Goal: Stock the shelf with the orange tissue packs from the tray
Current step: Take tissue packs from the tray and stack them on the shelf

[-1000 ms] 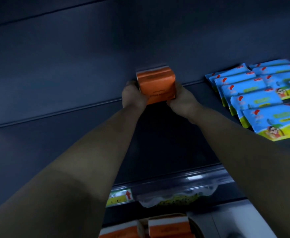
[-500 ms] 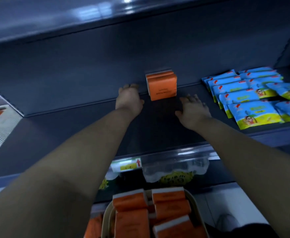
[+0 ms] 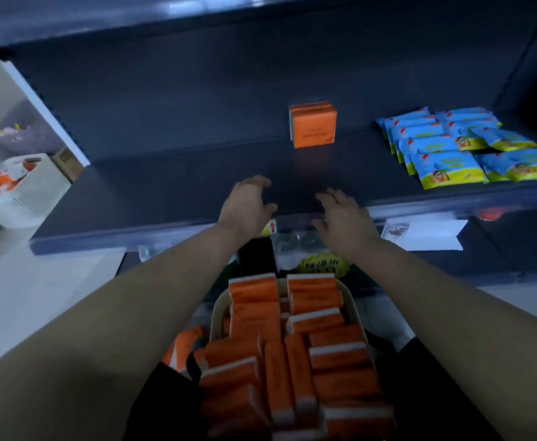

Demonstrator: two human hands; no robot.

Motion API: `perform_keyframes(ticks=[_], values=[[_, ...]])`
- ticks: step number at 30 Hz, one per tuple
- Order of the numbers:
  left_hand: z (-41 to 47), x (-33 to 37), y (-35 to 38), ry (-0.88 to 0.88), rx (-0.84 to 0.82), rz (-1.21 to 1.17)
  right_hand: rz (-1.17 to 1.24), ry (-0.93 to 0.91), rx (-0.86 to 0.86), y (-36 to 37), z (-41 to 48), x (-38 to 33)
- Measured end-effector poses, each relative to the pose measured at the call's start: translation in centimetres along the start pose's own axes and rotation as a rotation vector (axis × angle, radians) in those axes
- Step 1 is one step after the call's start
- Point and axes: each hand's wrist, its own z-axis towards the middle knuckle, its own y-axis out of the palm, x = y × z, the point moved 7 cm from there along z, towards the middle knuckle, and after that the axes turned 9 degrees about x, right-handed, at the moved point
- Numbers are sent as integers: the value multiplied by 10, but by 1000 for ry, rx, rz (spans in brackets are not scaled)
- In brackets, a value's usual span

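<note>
1. Packs [image 3: 292,345] fill the tray [image 3: 219,308] at lower centre of the frame, piled loosely at mixed angles. A lone pack [image 3: 313,126] stands on the shelf [image 3: 165,186], upper centre, against the back wall.
2. My left grip [image 3: 248,202] and right grip [image 3: 343,214] hover over the shelf's front edge, mid-frame. Both have fingers spread and loosely bent, hold nothing, and are well apart from the lone pack.
3. Most of the job is left, I judge; the next step is to reach down into the tray for more.
4. Risk one: the pile is loose, so pulling a pack from its middle could tip neighbours over the low rim. An orange thing [image 3: 184,345] lies outside the tray at its left; I cannot tell for sure that it is a pack.
5. Risk two: the tray appears tucked close under the shelf's front edge. A handful lifted straight up could knock that edge and its labels [image 3: 420,232].
6. Risk three: the packs look soft, so squeezing several at once could let one slip out.
7. Risk four: the blue packets [image 3: 445,148] at right lie fanned out. A row growing rightward could crowd them, so I'd build leftward.
</note>
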Motion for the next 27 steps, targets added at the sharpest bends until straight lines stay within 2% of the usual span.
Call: perform_keyframes(ticks=[4,11,15,19,23,27], values=[[-47,-12,7,1,12,-43,-17,-108,22,16,-37,-15],[-110,-62,49,-154,-201,18,-54,-189,-194,71,-85,-13],[-131,-82,71,-230,-288,50,-93,-146,-292,96,-97,-2],[-143,-91,88,-278,-315,43,-157,-98,-347,108,-109,15],[-151,-96,99,-299,-305,43,-95,-65,-397,117,-123,21],[-151,-97,101,-302,-263,38,-151,-128,-409,121,-130,12]])
